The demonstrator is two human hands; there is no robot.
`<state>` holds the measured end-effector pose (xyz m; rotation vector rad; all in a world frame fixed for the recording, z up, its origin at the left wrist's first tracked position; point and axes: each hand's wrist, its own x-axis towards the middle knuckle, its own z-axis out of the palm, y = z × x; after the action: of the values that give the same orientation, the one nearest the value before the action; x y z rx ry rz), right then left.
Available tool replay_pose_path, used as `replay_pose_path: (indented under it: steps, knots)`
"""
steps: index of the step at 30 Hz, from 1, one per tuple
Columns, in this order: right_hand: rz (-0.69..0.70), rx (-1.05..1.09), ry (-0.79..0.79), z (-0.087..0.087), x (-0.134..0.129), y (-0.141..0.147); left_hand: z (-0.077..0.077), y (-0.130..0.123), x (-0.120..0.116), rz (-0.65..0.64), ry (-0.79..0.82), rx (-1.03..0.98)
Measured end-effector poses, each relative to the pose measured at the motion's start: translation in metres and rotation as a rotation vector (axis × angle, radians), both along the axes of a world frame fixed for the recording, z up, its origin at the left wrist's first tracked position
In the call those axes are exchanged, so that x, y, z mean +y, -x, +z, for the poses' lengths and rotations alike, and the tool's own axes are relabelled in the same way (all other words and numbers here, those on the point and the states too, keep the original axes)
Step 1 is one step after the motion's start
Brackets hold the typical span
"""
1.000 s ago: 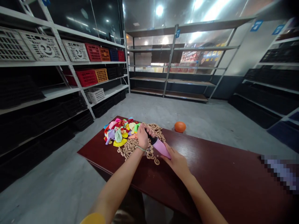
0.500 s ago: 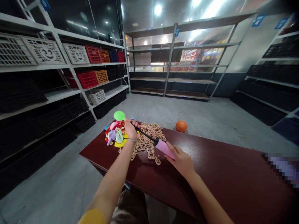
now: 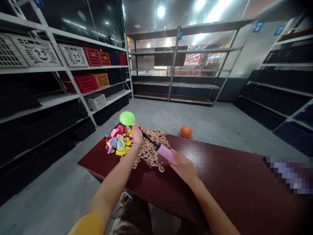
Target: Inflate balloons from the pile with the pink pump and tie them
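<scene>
My left hand (image 3: 137,134) is closed round the far end of a balloon pump, where the neck of a green balloon (image 3: 127,118) meets it. The balloon is partly inflated and sticks out beyond my fingers. Wrapped round the pump's pink barrel (image 3: 167,154) is my right hand (image 3: 184,166); a black rod (image 3: 151,140) runs between the two hands. Beneath the pump, a heap of beige curled, rope-like balloons (image 3: 156,138) lies on the table. Beside my left hand is a pile of limp coloured balloons (image 3: 119,140). The pump's nozzle is hidden by my fingers.
The dark red table (image 3: 220,182) stretches to the right, where a blurred-out purple patch (image 3: 288,174) lies. An orange balloon (image 3: 186,132) rests on the floor behind it. Shelves with crates (image 3: 85,84) line the left, and a metal rack (image 3: 171,68) stands at the back.
The green balloon has grown larger. My right hand has come closer to my left, and less of the black rod shows. The whole view has shifted slightly to the right.
</scene>
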<state>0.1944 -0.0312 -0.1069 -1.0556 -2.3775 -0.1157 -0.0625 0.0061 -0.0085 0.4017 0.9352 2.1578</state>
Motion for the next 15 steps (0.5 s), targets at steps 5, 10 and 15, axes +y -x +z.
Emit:
replay_pose_path:
  steps: [5,10,15]
  knots:
    - [0.023,-0.028,-0.042,0.003,0.004,-0.007,0.019,0.047,-0.003,0.129,-0.057,-0.011]
    - [-0.046,0.006,-0.030,-0.001,-0.009,0.004,-0.005,0.005,-0.007,0.077,-0.053,-0.026]
    - [-0.010,0.021,0.047,-0.005,-0.012,0.010,-0.039,-0.050,-0.013,-0.079,0.063,-0.088]
